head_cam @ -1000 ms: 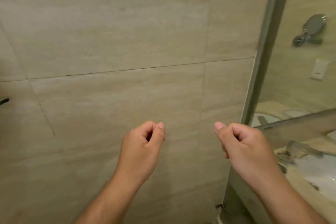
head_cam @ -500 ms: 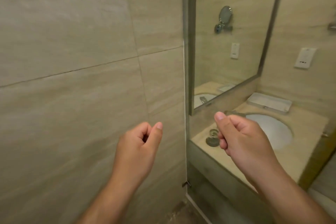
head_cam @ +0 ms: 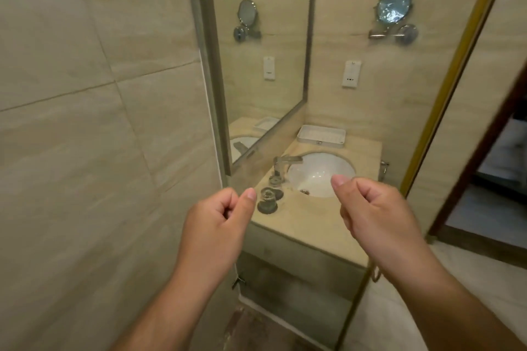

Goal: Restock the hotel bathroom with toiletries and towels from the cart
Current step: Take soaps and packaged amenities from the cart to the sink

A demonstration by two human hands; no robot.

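two hands: left hand (head_cam: 219,222) and right hand (head_cam: 373,214), each curled in a loose fist, holding nothing. one white tray (head_cam: 320,143) at 12 o'clock of the one basin (head_cam: 319,177), one faucet (head_cam: 281,164) at 9 o'clock, on a beige stone desk (head_cam: 308,225); tiled walls, wall mirror (head_cam: 256,65).

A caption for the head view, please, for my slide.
Left hand and right hand, curled, holding nothing, before the sink and white tray.

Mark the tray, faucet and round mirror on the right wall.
tray (head_cam: 320,134): head view, bare inner floor.
faucet (head_cam: 287,159): head view, on the spout.
round mirror (head_cam: 395,5): head view, middle of the glass.
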